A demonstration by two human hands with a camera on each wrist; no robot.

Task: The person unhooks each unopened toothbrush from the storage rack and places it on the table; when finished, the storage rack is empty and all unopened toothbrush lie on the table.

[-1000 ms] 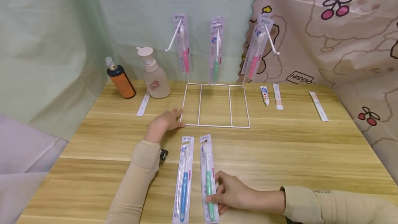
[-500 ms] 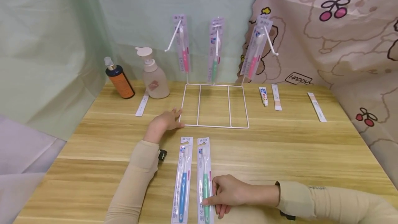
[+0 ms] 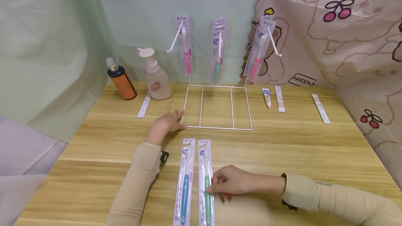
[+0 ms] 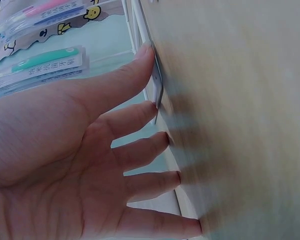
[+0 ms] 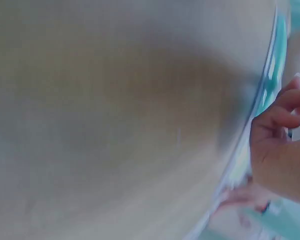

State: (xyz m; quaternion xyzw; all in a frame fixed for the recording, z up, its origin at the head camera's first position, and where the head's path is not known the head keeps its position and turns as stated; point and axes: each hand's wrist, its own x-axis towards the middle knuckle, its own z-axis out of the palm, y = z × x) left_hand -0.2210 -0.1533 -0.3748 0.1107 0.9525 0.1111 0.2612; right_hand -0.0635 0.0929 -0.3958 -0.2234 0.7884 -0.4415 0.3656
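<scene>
A white wire rack (image 3: 216, 127) stands toward the back, with toothbrush packs hung on its hooks, such as a green packaged toothbrush (image 3: 217, 57) in the middle. My left hand (image 3: 166, 125) rests at the rack's front left corner, its fingers (image 4: 145, 150) spread with tips down on the table. In front lie two packaged toothbrushes side by side, a blue packaged toothbrush (image 3: 185, 198) and a second green packaged toothbrush (image 3: 205, 165). My right hand (image 3: 233, 182) pinches the green one's right edge, thumb on top and the other fingers curled beside it.
Back left are a pump bottle (image 3: 158, 83) and an orange-labelled spray bottle (image 3: 123, 84), with a white sachet (image 3: 144, 106) by them. To the rack's right lie a small toothpaste tube (image 3: 267, 98), a sachet (image 3: 280, 99) and another sachet (image 3: 321, 109).
The green packaged toothbrush on the table has shifted left and straightened beside the blue one. My right hand has slid farther up along its edge. The left hand stays put.
</scene>
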